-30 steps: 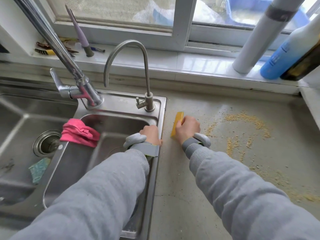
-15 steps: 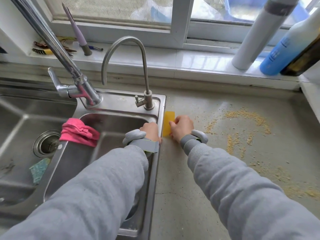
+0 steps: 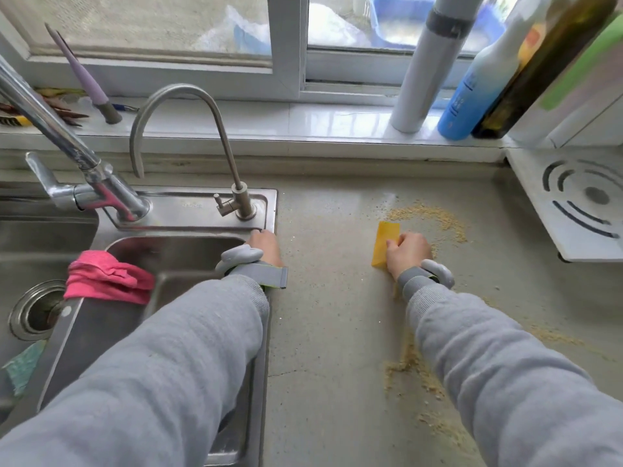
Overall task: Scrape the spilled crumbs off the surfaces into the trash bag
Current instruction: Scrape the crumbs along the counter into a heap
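Broadly, counter: the speckled grey-beige stone countertop [image 3: 330, 298] carries the spill to the right of the steel sink [image 3: 188, 261].
Crumbs: tan scattered crumbs [image 3: 438, 217] arc just beyond and right of the right hand; more trail back beside the right sleeve.
Scraper: the flat yellow plastic scraper [image 3: 384, 242] stands on edge, long axis running away from the person, crumbs to its right.
Right hand [image 3: 409, 252]: nearer the crumbs, fingers curled around the scraper.
Left hand [image 3: 266, 247]: fingers hooked over the sink rim.
Trash bag: not visible.
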Available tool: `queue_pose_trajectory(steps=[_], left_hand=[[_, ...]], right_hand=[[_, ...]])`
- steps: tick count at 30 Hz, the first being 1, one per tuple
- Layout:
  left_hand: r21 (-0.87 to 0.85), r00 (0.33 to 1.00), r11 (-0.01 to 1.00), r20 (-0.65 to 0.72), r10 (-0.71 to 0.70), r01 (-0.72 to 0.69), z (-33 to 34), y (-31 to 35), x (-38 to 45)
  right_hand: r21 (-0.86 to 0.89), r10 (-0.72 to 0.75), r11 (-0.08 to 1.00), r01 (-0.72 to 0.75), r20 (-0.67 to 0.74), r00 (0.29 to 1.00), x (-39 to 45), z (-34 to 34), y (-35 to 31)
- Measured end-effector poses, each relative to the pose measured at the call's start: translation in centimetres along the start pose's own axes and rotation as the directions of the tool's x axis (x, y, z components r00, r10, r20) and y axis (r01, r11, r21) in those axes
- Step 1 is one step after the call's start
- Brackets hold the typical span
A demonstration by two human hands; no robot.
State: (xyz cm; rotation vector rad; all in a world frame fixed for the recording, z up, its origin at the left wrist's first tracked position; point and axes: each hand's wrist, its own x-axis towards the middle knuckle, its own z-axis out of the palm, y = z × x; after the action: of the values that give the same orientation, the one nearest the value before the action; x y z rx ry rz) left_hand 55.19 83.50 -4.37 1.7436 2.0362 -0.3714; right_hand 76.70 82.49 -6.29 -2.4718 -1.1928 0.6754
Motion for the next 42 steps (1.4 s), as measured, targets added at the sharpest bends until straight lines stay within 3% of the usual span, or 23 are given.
queue_pose_trajectory(steps=[3,7,11,15,18,26,37,39,42], left_hand=[[0.007,0.996,0.998,-0.075,0.058,-0.058,0.1,0.9,0.2],[-0.002,0.982,0.983,-0.046,0.185,-0.185,0.5,2.3,0.3],[0.018,0.968,0.968,0.009,0.249,-0.249,1.5,1.5,0.6],[-0.01,0.966,0.966,0.013,0.259,-0.259,1.6,0.0,1.9],[0.063,0.967,0.965,-0.006,0.256,-0.255,1.6,0.0,2.3],[0.074,0.972,0.97,-0.015,0.234,-0.232,-0.1,2.1,2.5],[0.095,0.915,0.91,0.056,0.4,-0.403,0.8,9.0,4.1],[0.104,0.904,0.898,0.05,0.424,-0.427,0.9,10.3,4.0],[0.105,0.897,0.891,0.067,0.436,-0.441,1.1,11.7,4.2]], right_hand=[[0.07,-0.003,0.998,0.005,-0.029,1.0,0.2,-0.7,0.3],[0.201,-0.15,0.972,0.126,0.111,0.982,-0.5,2.3,-2.7],[0.165,-0.264,0.959,0.232,0.211,0.941,-1.1,5.4,-7.4],[0.103,-0.314,0.949,0.297,0.266,0.912,-0.5,7.5,-10.9],[0.064,-0.319,0.947,0.314,0.276,0.907,0.5,8.2,-12.6],[0.011,-0.188,0.982,0.189,0.16,0.969,3.4,6.6,-11.3],[0.017,0.053,0.998,-0.053,0.001,0.999,7.1,-0.3,-1.8],[0.073,0.042,0.996,-0.041,-0.008,0.999,7.1,-1.3,-0.2],[0.13,-0.108,0.985,0.109,-0.013,0.994,7.7,-2.2,0.2]])
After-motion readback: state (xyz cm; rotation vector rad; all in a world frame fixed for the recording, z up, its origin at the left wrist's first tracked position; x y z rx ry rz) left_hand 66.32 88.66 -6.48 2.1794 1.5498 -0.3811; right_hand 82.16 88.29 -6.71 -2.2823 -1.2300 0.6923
